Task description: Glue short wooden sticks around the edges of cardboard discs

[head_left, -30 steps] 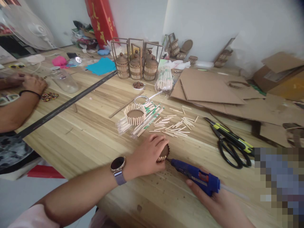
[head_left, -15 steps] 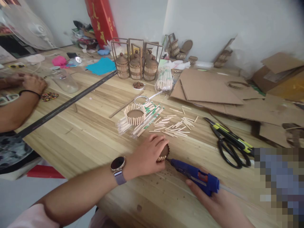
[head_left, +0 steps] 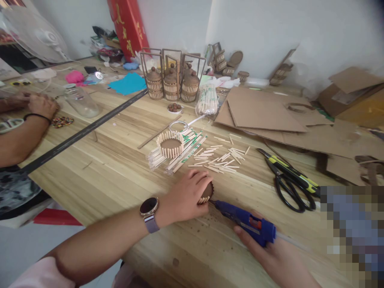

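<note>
Just below and right of the frame's centre, the left hand (head_left: 187, 198) curls around a small round brown piece (head_left: 207, 192) edged with short sticks, fingers arched over its far side and thumb along the near side. The right hand (head_left: 277, 258), at lower right, is closed about a blue glue gun (head_left: 247, 221); its grip on the trigger is hidden. The gun's long axis slants from lower right up to the left, its nozzle ending at the round piece's lower right edge, near the left thumb; whether it touches cannot be told. The left hand is nearer the loose sticks (head_left: 222, 159), above it on the tabletop (head_left: 114, 176).
</note>
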`<state>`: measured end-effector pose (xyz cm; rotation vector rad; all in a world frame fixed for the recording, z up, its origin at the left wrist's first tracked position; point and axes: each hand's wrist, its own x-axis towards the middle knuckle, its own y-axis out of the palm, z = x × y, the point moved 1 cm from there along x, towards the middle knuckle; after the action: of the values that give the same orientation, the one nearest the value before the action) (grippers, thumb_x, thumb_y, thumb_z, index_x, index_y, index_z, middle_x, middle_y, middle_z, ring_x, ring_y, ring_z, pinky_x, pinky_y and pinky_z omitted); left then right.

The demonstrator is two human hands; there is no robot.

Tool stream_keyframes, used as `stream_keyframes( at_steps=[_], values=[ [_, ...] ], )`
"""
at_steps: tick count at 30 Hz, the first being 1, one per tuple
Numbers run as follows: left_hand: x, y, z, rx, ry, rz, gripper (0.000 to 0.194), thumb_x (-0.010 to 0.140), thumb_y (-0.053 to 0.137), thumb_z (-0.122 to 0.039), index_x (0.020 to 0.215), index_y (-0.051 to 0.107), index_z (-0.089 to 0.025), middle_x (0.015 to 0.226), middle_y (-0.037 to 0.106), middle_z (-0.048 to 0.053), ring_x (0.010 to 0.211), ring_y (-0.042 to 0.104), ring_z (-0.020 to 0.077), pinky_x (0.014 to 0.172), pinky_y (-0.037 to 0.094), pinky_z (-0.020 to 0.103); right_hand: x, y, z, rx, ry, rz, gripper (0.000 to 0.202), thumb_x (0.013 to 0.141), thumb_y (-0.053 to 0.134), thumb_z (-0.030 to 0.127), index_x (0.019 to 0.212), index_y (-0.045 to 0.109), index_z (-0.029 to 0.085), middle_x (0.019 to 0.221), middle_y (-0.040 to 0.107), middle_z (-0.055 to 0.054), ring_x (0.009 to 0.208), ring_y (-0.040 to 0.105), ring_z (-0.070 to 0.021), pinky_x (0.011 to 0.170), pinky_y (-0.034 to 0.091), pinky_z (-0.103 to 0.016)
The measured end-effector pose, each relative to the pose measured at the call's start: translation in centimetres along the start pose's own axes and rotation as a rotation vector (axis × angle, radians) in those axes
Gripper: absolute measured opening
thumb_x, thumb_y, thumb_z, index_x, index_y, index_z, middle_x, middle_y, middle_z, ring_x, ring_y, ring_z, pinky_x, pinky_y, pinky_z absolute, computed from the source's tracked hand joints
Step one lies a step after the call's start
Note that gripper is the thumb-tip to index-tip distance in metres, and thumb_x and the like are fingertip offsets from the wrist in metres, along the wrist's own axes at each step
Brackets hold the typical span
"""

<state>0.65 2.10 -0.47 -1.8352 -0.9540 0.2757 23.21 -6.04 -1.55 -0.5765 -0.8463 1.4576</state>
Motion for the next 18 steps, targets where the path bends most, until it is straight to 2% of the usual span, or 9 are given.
stream_keyframes(
  at_steps=[4,8,12,14,18],
  values=[
    [-0.04,0.03,-0.01,-0.001,0.0,0.001,0.061,0.074,0.063,-0.019,0.131,0.041,-0.015,0.136,0.049,0.014,0.127,0.04,0.0316,0.108,0.036,0.048,-0.39,0.34,-0.64,-0.002,0.01,0.004,0.029,0.082,0.055,0.05,0.089,0.068,0.025,0.086,0.076,-0.005,0.082,0.072,-0.0265,0.078,0.058,-0.038],
    [-0.02,-0.04,-0.01,0.005,-0.001,0.005,0.061,0.075,0.062,-0.019,0.131,0.041,-0.014,0.136,0.05,0.013,0.127,0.04,0.0316,0.109,0.036,0.048,-0.39,0.35,-0.56,-0.014,0.02,-0.011,0.033,0.08,0.054,0.055,0.085,0.069,0.026,0.084,0.076,-0.006,0.084,0.072,-0.0279,0.078,0.059,-0.039],
    [-0.02,-0.03,0.03,0.007,0.003,-0.004,0.061,0.075,0.062,-0.019,0.132,0.041,-0.013,0.136,0.049,0.013,0.128,0.04,0.031,0.11,0.036,0.047,-0.38,0.22,-0.51,-0.025,0.066,-0.02,0.04,0.078,0.055,0.058,0.09,0.069,0.022,0.088,0.077,-0.009,0.088,0.072,-0.0303,0.08,0.059,-0.043],
    [-0.02,0.01,0.04,0.004,0.008,-0.009,0.061,0.075,0.062,-0.02,0.132,0.041,-0.013,0.136,0.049,0.014,0.128,0.04,0.0308,0.11,0.036,0.047,-0.38,0.17,-0.6,-0.04,0.089,0.0,0.042,0.076,0.057,0.057,0.091,0.069,0.02,0.092,0.077,-0.012,0.092,0.072,-0.0322,0.082,0.058,-0.046],
    [0.01,0.0,0.05,0.0,0.008,-0.009,0.061,0.074,0.063,-0.019,0.131,0.041,-0.012,0.135,0.05,0.014,0.127,0.04,0.0304,0.11,0.036,0.047,-0.24,0.09,-0.56,-0.035,0.061,0.034,0.038,0.078,0.057,0.053,0.091,0.069,0.02,0.092,0.077,-0.012,0.09,0.073,-0.0306,0.079,0.06,-0.043]
  ],
)
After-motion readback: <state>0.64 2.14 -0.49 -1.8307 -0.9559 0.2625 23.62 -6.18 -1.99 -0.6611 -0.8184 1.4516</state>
